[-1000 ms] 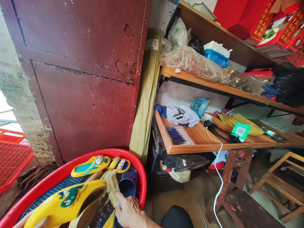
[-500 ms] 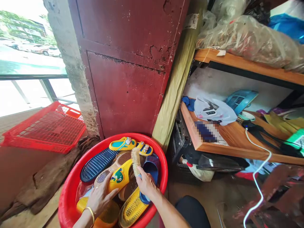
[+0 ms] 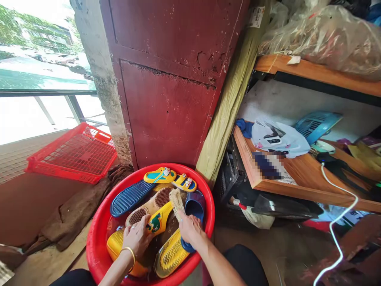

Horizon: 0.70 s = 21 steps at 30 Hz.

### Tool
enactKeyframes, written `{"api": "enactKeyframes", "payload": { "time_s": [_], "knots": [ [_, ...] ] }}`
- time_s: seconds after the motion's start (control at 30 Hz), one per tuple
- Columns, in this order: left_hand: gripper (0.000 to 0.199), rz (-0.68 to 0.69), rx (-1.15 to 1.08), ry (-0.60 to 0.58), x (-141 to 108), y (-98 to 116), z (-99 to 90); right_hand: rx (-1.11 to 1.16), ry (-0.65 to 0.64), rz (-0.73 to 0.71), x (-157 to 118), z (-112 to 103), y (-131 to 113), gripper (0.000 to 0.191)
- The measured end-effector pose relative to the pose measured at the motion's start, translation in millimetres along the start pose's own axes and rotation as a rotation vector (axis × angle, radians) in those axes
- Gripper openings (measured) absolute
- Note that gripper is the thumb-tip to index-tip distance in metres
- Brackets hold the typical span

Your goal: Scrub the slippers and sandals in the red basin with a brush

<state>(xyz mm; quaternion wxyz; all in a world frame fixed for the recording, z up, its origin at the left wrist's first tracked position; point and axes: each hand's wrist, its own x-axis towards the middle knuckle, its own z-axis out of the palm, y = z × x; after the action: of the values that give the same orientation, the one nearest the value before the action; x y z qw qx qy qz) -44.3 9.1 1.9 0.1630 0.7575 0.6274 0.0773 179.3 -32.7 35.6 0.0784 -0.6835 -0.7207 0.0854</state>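
Observation:
My left hand, with a gold bracelet at its wrist, is closed around a yellow slipper with a green cartoon figure on its strap. In my right hand is a scrubbing brush with pale bristles, held upright beside the slipper's strap. Both hands are over a red basin with water in it. Around them lie a dark blue ridged slipper, a tan slipper with brown patterned patches, a yellow sole and a blue slipper.
A red plastic crate stands at the left near a brown cloth. Behind the basin is a dark red door. On the right, a wooden shelf holds a plastic bag and a blue fan; a white cable hangs down.
The view has shifted, so the scene sits further right. The yellow slipper has tilted in my left hand, and its patterned insole no longer shows. The brush stays near the strap.

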Motion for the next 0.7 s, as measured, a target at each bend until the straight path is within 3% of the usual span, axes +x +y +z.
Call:
{"api": "enactKeyframes", "payload": {
  "time_s": [0.13,0.2,0.37,0.43,0.63,0.7],
  "knots": [
    [0.049,-0.009,0.093,0.006,-3,4,-7.2,-0.017,-0.038,-0.175,-27,17,-28,0.061],
    [0.048,-0.003,0.103,0.030,-4,5,-10.6,-0.005,-0.039,-0.196,-30,18,-31,0.063],
    [0.050,0.043,0.084,0.088,-6,10,-12.2,-0.038,-0.020,0.014,-2,-3,-8,0.064],
    [0.051,0.063,0.107,0.093,-7,11,-10.7,-0.054,-0.023,0.032,1,-7,-6,0.062],
    [0.054,-0.003,0.083,0.063,-5,-1,-5.8,-0.068,-0.051,-0.240,-33,12,-34,0.067],
    [0.051,-0.038,-0.003,0.061,-2,-5,-7.0,-0.067,-0.030,-0.239,-33,11,-30,0.068]
  ]
}}
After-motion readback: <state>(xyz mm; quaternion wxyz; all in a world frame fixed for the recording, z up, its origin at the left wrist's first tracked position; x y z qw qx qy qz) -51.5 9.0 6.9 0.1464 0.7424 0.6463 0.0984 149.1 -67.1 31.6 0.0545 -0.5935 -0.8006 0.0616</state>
